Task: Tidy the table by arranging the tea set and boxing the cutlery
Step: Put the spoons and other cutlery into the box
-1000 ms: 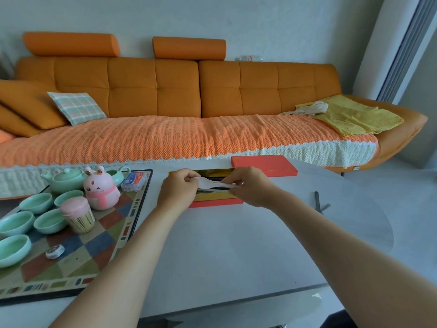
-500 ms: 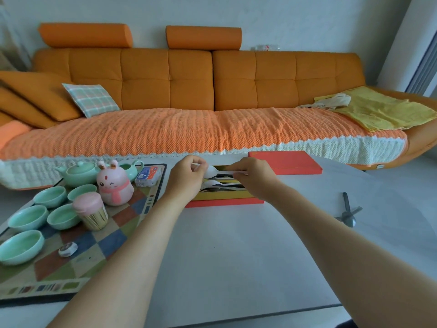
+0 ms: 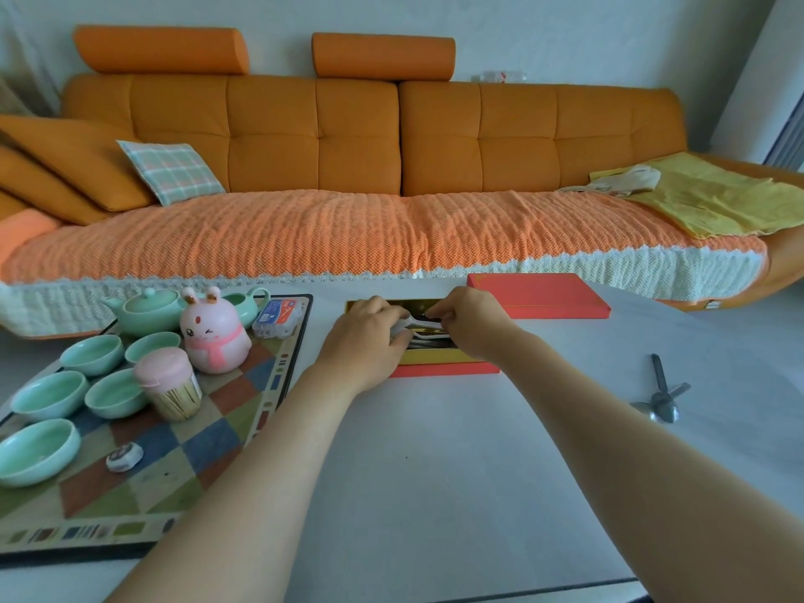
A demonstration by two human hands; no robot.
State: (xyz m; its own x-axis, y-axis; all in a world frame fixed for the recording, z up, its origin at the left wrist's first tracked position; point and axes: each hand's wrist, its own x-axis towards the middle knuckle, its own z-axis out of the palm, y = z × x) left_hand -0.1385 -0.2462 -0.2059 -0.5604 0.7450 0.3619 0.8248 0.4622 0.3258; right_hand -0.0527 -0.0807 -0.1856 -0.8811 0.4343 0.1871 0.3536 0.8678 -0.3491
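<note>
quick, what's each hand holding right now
Left hand: grips the bowl end of a spoon over the open cutlery box.
Right hand: pinches that spoon's handle.

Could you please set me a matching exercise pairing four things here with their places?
Things: 1 red lid; 2 pink rabbit figure; 3 pale spoon; 4 loose grey cutlery.
Places: A on the chequered mat; B on bare table, far right; C held by left hand and right hand over the open box; D flat, beside the box's far right corner.
Pairs: 1-D; 2-A; 3-C; 4-B.
</note>
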